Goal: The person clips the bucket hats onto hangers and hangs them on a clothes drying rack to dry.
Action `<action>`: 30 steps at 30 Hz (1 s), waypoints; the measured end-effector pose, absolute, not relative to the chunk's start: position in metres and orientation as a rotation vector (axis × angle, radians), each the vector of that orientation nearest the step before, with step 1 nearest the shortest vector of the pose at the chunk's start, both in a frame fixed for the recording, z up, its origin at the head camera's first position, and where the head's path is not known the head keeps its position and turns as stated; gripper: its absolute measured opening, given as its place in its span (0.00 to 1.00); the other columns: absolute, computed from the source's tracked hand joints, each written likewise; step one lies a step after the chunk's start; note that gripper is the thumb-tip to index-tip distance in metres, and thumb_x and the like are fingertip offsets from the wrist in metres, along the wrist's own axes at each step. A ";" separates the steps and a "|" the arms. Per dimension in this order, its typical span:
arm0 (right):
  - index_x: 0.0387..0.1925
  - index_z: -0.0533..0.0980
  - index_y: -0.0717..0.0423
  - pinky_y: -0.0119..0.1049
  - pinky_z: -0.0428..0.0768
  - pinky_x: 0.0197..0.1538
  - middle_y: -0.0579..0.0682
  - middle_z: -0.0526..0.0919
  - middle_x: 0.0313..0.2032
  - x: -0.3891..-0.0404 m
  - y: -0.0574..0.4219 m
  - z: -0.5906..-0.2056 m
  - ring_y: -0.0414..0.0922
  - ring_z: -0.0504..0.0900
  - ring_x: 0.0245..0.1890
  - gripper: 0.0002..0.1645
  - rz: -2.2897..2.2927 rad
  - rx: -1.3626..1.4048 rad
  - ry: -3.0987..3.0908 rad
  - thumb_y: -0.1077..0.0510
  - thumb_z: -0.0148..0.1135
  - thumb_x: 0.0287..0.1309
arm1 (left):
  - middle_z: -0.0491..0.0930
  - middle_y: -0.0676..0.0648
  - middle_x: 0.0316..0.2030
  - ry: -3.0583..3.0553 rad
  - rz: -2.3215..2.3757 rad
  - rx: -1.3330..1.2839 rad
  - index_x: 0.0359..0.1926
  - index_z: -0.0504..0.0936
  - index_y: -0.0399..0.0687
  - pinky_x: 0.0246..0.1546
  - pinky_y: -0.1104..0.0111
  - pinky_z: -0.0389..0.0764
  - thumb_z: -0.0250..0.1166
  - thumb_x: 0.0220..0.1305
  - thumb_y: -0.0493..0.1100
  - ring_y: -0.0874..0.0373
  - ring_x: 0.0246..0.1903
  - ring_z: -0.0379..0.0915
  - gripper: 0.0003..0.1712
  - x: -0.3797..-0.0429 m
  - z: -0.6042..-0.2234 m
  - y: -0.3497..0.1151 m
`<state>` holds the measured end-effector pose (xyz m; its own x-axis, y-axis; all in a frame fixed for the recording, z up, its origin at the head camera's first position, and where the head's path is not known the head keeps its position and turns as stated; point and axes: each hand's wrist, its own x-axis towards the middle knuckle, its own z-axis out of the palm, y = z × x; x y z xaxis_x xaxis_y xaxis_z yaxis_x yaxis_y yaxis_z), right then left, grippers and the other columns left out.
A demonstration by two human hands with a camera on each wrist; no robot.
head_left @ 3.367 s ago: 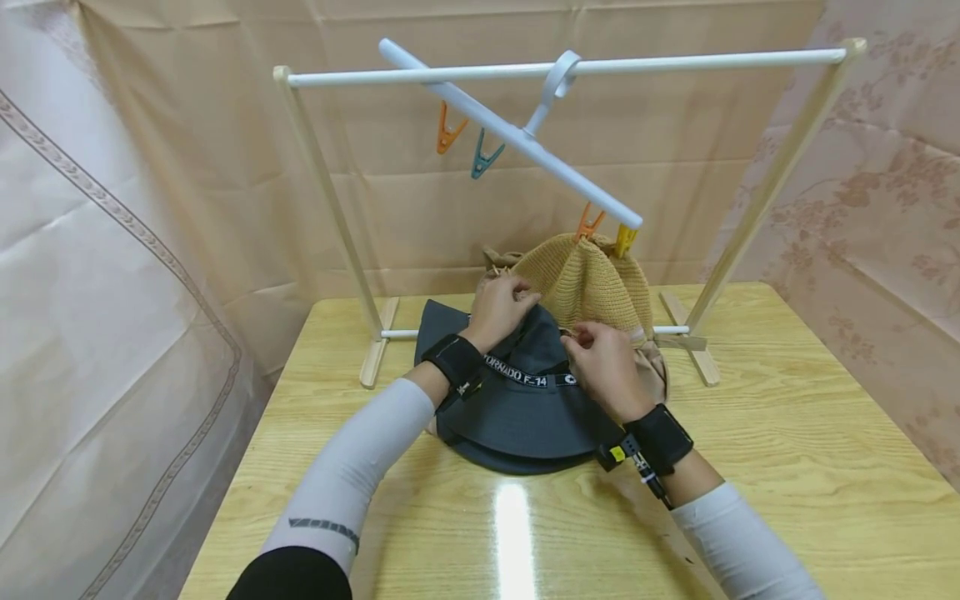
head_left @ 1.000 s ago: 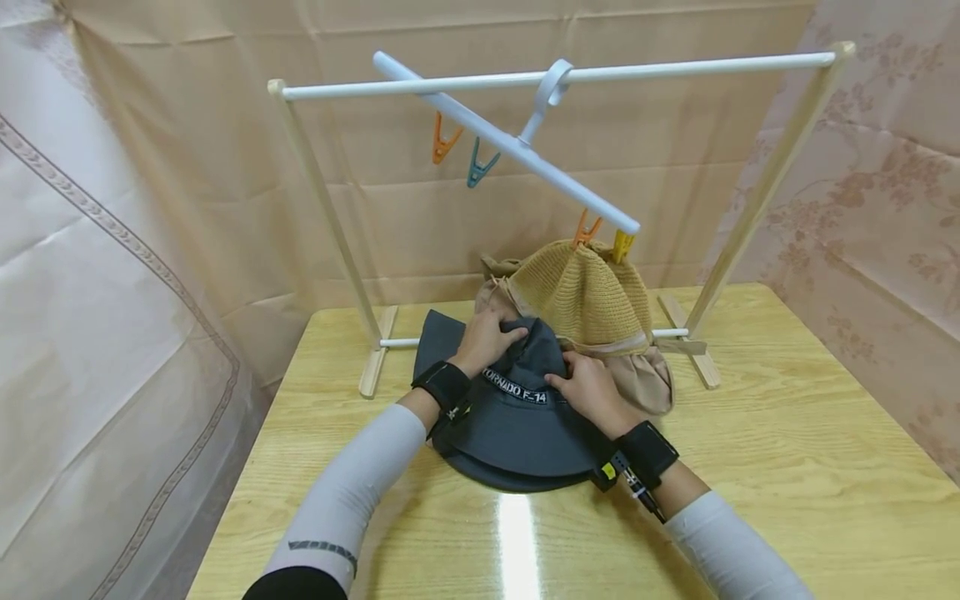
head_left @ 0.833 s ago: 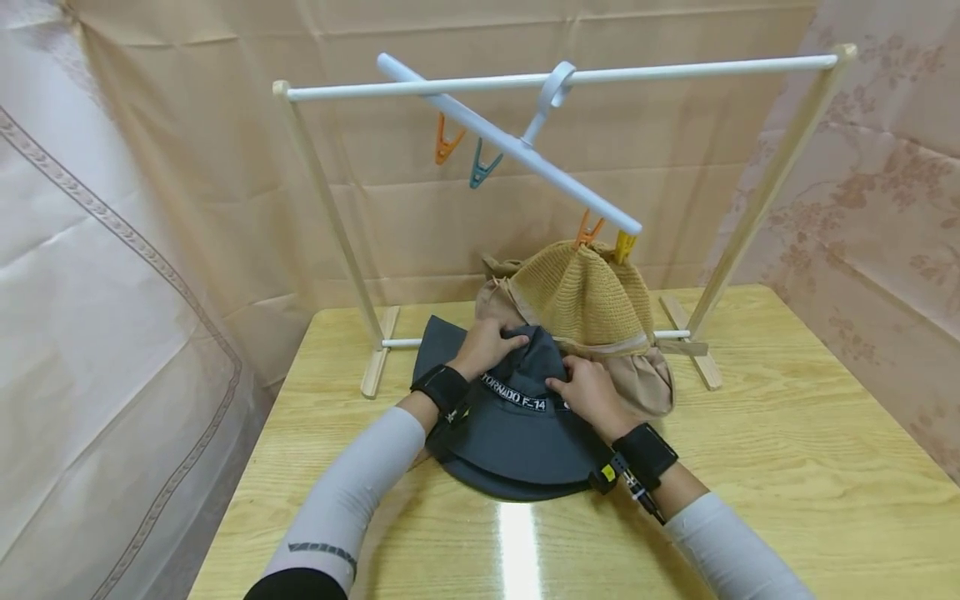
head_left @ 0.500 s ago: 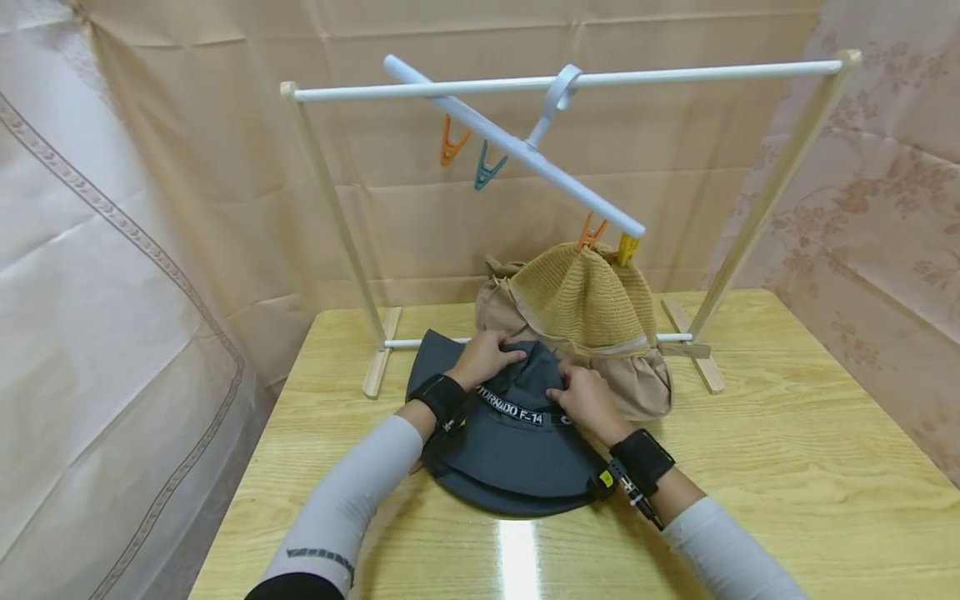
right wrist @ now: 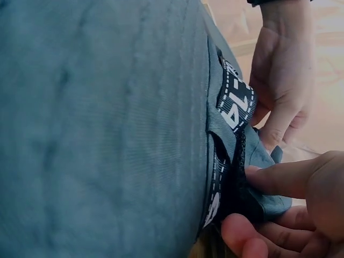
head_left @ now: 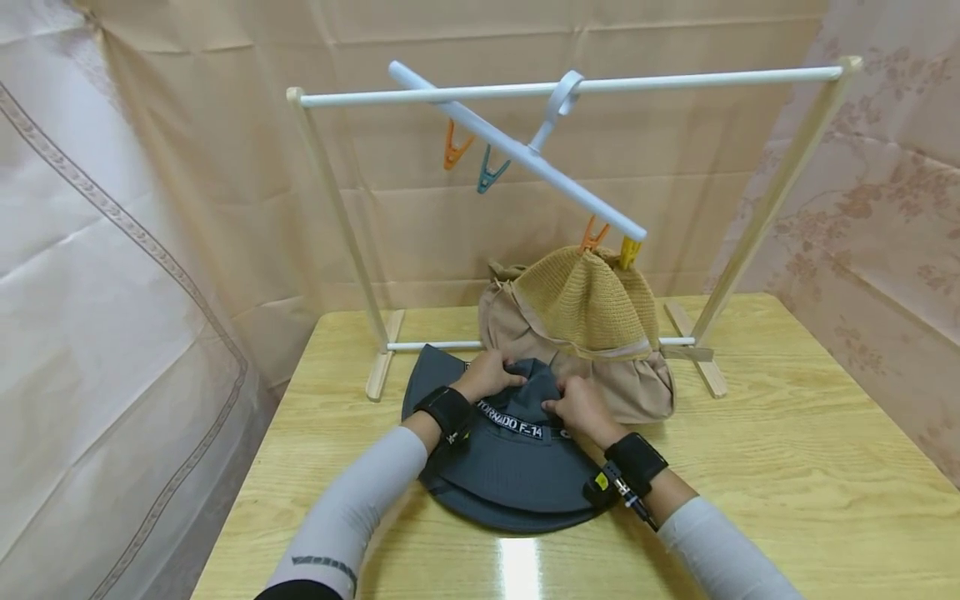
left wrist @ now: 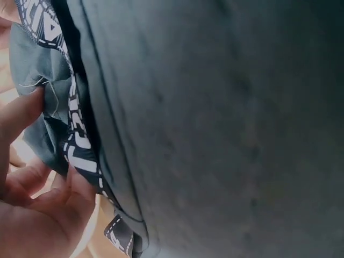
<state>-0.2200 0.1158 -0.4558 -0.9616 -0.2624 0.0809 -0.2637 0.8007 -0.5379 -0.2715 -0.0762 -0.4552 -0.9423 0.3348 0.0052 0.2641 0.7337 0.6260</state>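
A dark slate bucket hat (head_left: 517, 475) with a black band of white lettering lies on the table, brim toward me. My left hand (head_left: 483, 377) pinches the left side of its crown; in the left wrist view the thumb (left wrist: 24, 115) presses the cloth above the band. My right hand (head_left: 583, 407) pinches the crown's right side, its thumb (right wrist: 285, 177) on the cloth in the right wrist view. Behind, a tan knitted hat (head_left: 592, 308) with a beige cloth brim (head_left: 630, 387) hangs from an orange clip (head_left: 592, 235) and a yellow clip (head_left: 629, 252).
The white hanger bar (head_left: 517, 150) hooks over the rack's top rail (head_left: 675, 82) and slants down to the right. A second orange clip (head_left: 454, 148) and a teal clip (head_left: 491, 171) hang on its left half. Wooden rack feet (head_left: 385, 354) stand on the table (head_left: 787, 483).
Both hands have drawn the slate hat down toward me, away from the tan hat. The right hand has shifted slightly left. More of the beige brim shows behind.
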 end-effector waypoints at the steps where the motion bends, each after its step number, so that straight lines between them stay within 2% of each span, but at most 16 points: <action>1: 0.10 0.61 0.51 0.29 0.58 0.22 0.41 0.58 0.11 -0.220 0.116 -0.456 0.38 0.59 0.13 0.29 0.869 0.446 -2.986 0.56 0.73 0.50 | 0.51 0.57 0.14 2.815 0.982 0.481 0.13 0.58 0.53 0.21 0.73 0.55 0.71 0.58 0.47 0.63 0.15 0.50 0.30 -0.271 -0.456 -0.076; 8: 0.09 0.64 0.51 0.32 0.61 0.25 0.41 0.62 0.10 -0.221 0.116 -0.458 0.41 0.64 0.14 0.27 0.754 0.504 -3.004 0.54 0.74 0.48 | 0.51 0.56 0.14 2.793 0.872 0.438 0.14 0.58 0.52 0.21 0.73 0.54 0.70 0.59 0.47 0.62 0.15 0.50 0.30 -0.270 -0.456 -0.074; 12: 0.08 0.64 0.50 0.32 0.62 0.26 0.41 0.64 0.10 -0.220 0.117 -0.459 0.40 0.66 0.14 0.27 0.715 0.522 -2.999 0.54 0.74 0.47 | 0.57 0.56 0.17 2.779 0.826 0.385 0.18 0.65 0.50 0.23 0.71 0.58 0.71 0.58 0.48 0.61 0.18 0.55 0.24 -0.271 -0.455 -0.074; 16: 0.08 0.64 0.50 0.32 0.62 0.24 0.41 0.64 0.10 -0.219 0.116 -0.462 0.40 0.66 0.14 0.27 0.741 0.497 -3.002 0.55 0.74 0.47 | 0.55 0.56 0.16 2.771 0.792 0.363 0.17 0.63 0.51 0.23 0.71 0.58 0.72 0.58 0.48 0.61 0.18 0.54 0.26 -0.273 -0.457 -0.074; 18: 0.08 0.65 0.51 0.31 0.62 0.23 0.42 0.64 0.09 -0.219 0.115 -0.464 0.40 0.66 0.13 0.27 0.768 0.483 -3.000 0.56 0.75 0.47 | 0.51 0.55 0.15 2.766 0.779 0.386 0.15 0.59 0.51 0.22 0.71 0.56 0.72 0.58 0.48 0.60 0.16 0.50 0.30 -0.274 -0.458 -0.074; 24: 0.08 0.69 0.52 0.31 0.64 0.21 0.43 0.67 0.09 -0.219 0.111 -0.467 0.38 0.67 0.11 0.24 0.813 0.508 -2.967 0.60 0.74 0.48 | 0.53 0.56 0.15 2.795 0.768 0.414 0.15 0.61 0.52 0.23 0.71 0.57 0.73 0.57 0.47 0.60 0.18 0.53 0.28 -0.274 -0.458 -0.075; 30: 0.07 0.66 0.53 0.31 0.63 0.22 0.42 0.64 0.09 -0.216 0.112 -0.469 0.39 0.65 0.13 0.26 0.822 0.516 -2.936 0.61 0.75 0.45 | 0.52 0.56 0.14 2.767 0.809 0.386 0.14 0.60 0.52 0.23 0.72 0.56 0.74 0.56 0.45 0.60 0.18 0.52 0.29 -0.276 -0.461 -0.074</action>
<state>-0.2164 0.1121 -0.4687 -0.9432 -0.3032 0.1360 -0.3297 0.8032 -0.4961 -0.2756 -0.0742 -0.4610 -0.9381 0.3136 -0.1470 0.1849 0.8124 0.5530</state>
